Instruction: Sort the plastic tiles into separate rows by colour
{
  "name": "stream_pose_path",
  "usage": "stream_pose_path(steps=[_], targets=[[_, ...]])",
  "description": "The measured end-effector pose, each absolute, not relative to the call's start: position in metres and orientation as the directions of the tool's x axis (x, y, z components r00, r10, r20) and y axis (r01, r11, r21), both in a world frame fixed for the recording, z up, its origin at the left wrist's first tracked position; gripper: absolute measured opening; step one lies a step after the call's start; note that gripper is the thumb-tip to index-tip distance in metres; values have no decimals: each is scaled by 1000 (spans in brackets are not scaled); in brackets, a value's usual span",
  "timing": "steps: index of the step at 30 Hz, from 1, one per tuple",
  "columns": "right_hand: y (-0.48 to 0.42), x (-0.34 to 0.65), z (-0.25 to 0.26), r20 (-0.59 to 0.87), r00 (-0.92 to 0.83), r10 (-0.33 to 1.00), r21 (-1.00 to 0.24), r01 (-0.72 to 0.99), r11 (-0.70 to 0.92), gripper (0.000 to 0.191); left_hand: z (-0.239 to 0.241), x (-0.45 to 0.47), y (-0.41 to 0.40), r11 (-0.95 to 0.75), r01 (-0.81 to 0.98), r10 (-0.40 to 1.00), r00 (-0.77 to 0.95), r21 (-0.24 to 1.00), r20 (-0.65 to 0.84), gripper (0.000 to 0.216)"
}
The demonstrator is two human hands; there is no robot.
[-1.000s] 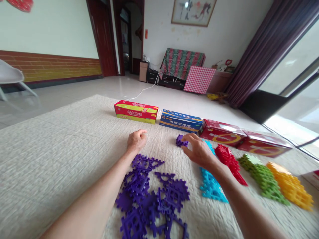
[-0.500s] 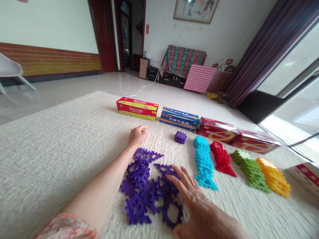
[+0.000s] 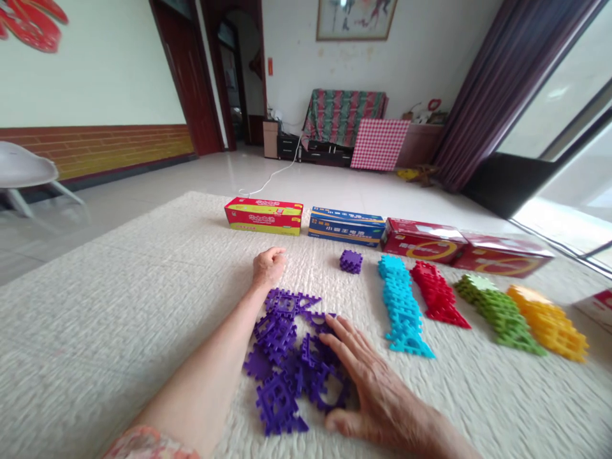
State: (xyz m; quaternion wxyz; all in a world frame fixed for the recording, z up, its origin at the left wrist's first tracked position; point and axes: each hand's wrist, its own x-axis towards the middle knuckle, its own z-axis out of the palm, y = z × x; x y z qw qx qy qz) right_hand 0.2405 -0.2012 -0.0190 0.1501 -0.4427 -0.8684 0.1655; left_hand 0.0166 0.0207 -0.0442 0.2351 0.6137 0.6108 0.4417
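Observation:
A loose heap of purple interlocking plastic tiles (image 3: 275,401), some of them triangular or with cut-out centres, lies on the cream mat (image 3: 143,306). My right hand (image 3: 368,376) is open along the heap's right side, its fingers stretched forward over the edge tiles and its thumb apart. Beyond the heap, my left hand (image 3: 268,266) rests on the mat as a closed fist, with nothing visible in it. A small neat stack of purple square tiles (image 3: 351,261) stands to the right of that fist.
Overlapping rows of turquoise tiles (image 3: 401,306), red tiles (image 3: 437,293), green tiles (image 3: 500,312) and yellow tiles (image 3: 547,322) lie at right. Behind them runs a line of boxes: a red-yellow box (image 3: 262,217), a blue box (image 3: 345,227) and dark red boxes (image 3: 423,241).
The view has tilted and shifted slightly. My right hand has come in against the purple heap, whose right side looks more bunched together. My left fist stays in the same place on the mat.

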Motion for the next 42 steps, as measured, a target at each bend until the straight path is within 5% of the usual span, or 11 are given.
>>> stream_pose_path(steps=[9, 19, 30, 42], targets=[[-174, 222, -17, 208, -559, 803, -413, 694, 590, 94, -42, 9, 17, -144, 306, 985, -50, 941, 167, 38], [-176, 218, -12, 355, -390, 850, -527, 667, 526, 53, -33, 6, 10, -144, 188, 989, 21, 971, 143, 37], [-176, 221, -15, 434, -401, 807, -514, 625, 588, 47, -30, -25, -80, -357, 550, 932, 163, 755, 323, 36], [-179, 226, -24, 452, -350, 820, -449, 706, 548, 50, -24, -15, -86, -356, 624, 934, 206, 696, 294, 38]])
